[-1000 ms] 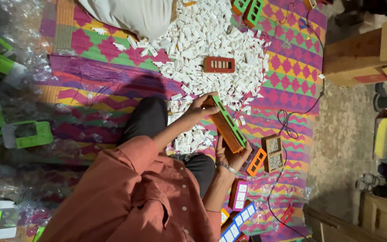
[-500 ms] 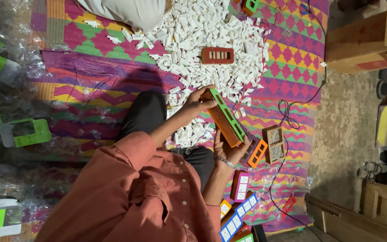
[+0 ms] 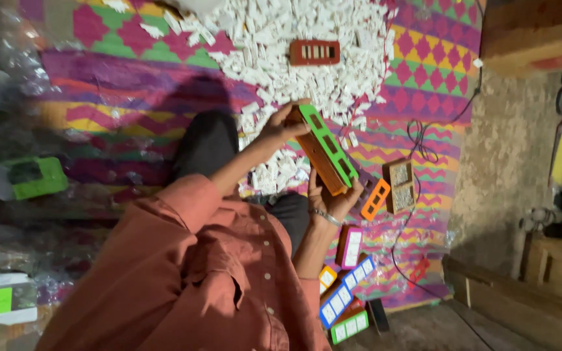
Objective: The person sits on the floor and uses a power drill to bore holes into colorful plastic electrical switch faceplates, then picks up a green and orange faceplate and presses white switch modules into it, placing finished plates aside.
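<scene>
The view is rotated: the person's body enters from 7 o'clock and the arms reach toward the centre.

1. Held item. A long green and orange frame (image 3: pixel 323 148) with rectangular slots sits just right of centre, tilted so that its upper end points to 11 o'clock and its lower end to 4 o'clock. It is raised above the mat (image 3: pixel 131 78), between both hands.

2. Left hand. The left hand (image 3: pixel 280 127) is at the frame's 10 o'clock end. Its fingers are closed around the orange edge, thumb on the near side.

3. Right hand. The right hand (image 3: pixel 333 198) is at the frame's 5 o'clock end. The palm cups the underside and the fingers curl up against the frame. A bangle (image 3: pixel 325 218) circles the wrist.

4. Surroundings.
- A heap of small white pieces (image 3: pixel 307 39) covers the mat at 12 o'clock, reaching down to the left hand.
- A red slotted frame (image 3: pixel 315 52) lies on that heap, well apart from the held frame.
- A small orange frame (image 3: pixel 375 199) lies just beside the right hand at 3 o'clock, next to a brown box (image 3: pixel 400 185).
- A dark cable (image 3: pixel 417 140) loops across the mat at 3 o'clock.
- Coloured frames with white inserts (image 3: pixel 346 296) lie at 5 o'clock, near the elbow.
- A green tray (image 3: pixel 30 179) rests on clear plastic wrap at 9 o'clock.
- The person wears a rust-coloured shirt (image 3: pixel 190 279).
</scene>
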